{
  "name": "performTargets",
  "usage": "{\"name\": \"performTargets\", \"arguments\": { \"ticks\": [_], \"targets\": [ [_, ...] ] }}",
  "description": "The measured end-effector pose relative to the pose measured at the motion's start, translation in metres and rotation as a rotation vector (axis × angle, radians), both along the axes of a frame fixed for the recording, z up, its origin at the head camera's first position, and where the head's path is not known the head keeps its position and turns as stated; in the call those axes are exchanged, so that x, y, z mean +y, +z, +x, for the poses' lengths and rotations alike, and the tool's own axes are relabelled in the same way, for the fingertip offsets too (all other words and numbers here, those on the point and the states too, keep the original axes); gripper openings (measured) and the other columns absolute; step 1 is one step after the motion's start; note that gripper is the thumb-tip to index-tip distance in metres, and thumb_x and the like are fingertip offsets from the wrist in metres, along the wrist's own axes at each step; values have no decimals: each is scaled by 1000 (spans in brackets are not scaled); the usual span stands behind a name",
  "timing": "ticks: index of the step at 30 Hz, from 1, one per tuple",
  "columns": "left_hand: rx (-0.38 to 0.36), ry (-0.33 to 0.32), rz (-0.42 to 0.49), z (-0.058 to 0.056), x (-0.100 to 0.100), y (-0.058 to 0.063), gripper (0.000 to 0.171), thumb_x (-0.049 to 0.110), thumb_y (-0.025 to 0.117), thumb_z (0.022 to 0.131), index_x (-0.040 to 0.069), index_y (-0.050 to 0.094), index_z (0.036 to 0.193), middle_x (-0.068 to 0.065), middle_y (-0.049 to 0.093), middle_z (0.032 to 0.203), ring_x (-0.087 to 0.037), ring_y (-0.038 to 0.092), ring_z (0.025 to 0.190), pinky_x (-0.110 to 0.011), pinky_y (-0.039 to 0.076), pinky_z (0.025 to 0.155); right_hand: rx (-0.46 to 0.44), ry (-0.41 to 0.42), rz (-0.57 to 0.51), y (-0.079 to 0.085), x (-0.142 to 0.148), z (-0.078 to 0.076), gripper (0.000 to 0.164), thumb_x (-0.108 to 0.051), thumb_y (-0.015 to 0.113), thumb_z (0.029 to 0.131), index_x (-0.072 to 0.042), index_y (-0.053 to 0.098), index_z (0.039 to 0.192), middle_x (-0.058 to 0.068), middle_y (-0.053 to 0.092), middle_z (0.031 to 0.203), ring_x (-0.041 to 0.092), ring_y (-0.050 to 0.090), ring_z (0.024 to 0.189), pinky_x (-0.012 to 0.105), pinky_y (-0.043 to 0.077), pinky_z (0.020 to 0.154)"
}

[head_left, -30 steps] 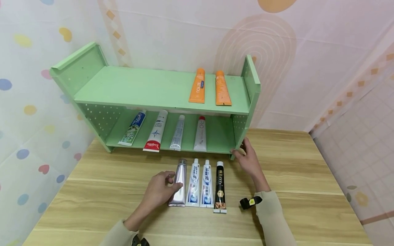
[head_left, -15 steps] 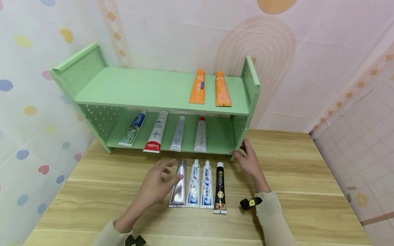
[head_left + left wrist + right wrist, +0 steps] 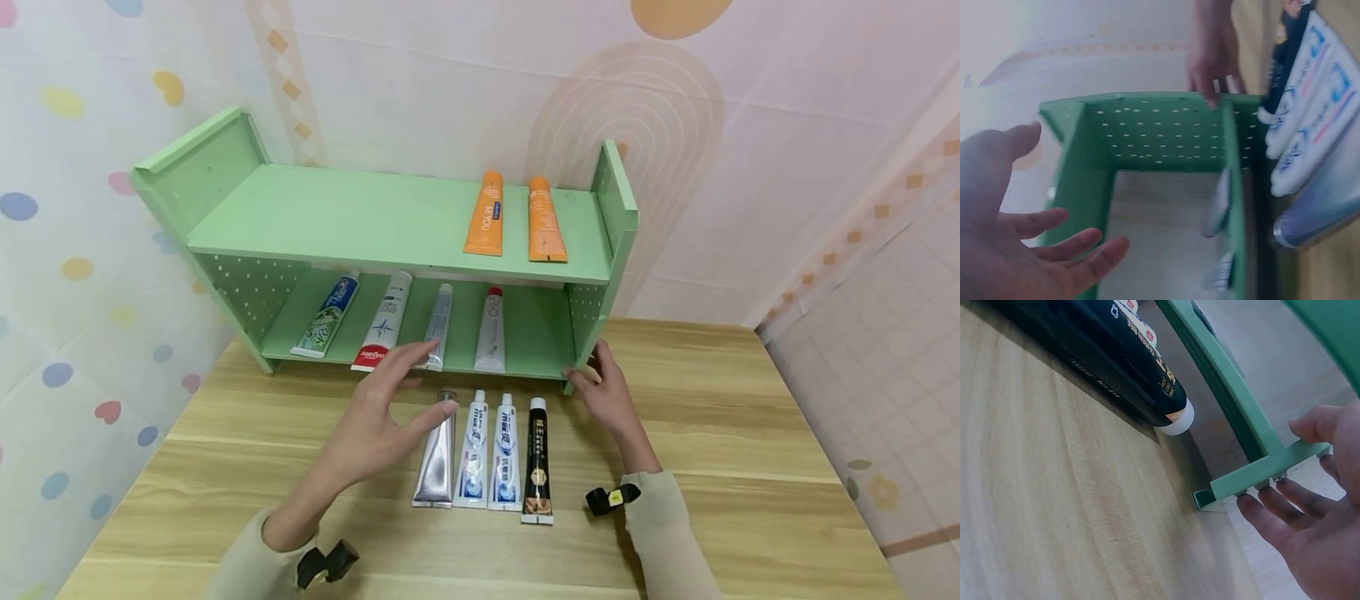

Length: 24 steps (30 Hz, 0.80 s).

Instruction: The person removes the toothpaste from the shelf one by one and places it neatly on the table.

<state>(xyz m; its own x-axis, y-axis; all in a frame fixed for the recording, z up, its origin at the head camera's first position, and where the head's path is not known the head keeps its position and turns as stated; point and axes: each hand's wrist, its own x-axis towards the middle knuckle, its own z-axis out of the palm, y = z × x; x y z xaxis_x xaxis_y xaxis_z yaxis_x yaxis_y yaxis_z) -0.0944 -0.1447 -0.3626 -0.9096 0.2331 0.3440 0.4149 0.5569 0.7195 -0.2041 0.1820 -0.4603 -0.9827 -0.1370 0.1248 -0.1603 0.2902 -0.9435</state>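
Observation:
My left hand (image 3: 375, 433) hovers in front of the green two-tier shelf (image 3: 330, 208), fingers spread and nothing held. It overlaps the cap end of a silver tube (image 3: 437, 462) on the table in the head view. Right of that tube lie two white-and-blue toothpaste tubes (image 3: 473, 458) and a black toothpaste tube (image 3: 537, 467) with a white cap. At the shelf's lower right corner, my right hand (image 3: 609, 404) grips the side panel. The right wrist view shows its thumb (image 3: 1316, 423) on one side of the panel and its fingers on the other.
On the lower tier lie a green-and-blue tube (image 3: 327, 317), a red-and-white Colgate tube (image 3: 386, 321), a pale silver tube (image 3: 442, 308) and a red-capped tube (image 3: 491, 333). Two orange tubes (image 3: 486, 218) rest on the upper tier's right. A patterned curtain (image 3: 420, 83) hangs behind.
My left hand has left the side of the silver tube and moved forward and up toward the shelf, its fingers spreading. The right hand keeps its place on the shelf.

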Motion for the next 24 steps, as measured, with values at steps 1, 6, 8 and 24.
{"name": "performTargets", "arguments": {
  "ticks": [1,6,8,24],
  "targets": [
    [12,-9,-5,0,0,4,76,31,78,91,24,40,157,-9,45,157,-36,57,132,-53,53,105,-3,-2,-1,0,0,0,68,-10,62,101,-24,31,160,15,43,156,40,42,145,64,46,109],
    [87,-47,5,0,1,27,86,28,82,88,29,35,160,-3,40,163,-31,49,142,-53,48,113,-4,-6,-5,-1,0,0,67,-10,62,101,-25,32,159,14,43,157,39,42,145,63,47,109],
    [125,-71,27,-2,1,36,90,23,83,86,29,33,161,0,39,164,-27,43,147,-48,46,115,1,-1,-6,-1,0,0,68,-9,62,101,-24,31,160,15,43,157,40,42,145,63,47,109],
    [117,-217,200,-33,-1,90,83,36,72,96,30,24,163,-3,31,168,-25,34,154,-49,38,122,7,-4,3,0,0,0,69,-10,62,101,-26,30,160,15,43,157,40,43,145,63,47,108]
  ]
}}
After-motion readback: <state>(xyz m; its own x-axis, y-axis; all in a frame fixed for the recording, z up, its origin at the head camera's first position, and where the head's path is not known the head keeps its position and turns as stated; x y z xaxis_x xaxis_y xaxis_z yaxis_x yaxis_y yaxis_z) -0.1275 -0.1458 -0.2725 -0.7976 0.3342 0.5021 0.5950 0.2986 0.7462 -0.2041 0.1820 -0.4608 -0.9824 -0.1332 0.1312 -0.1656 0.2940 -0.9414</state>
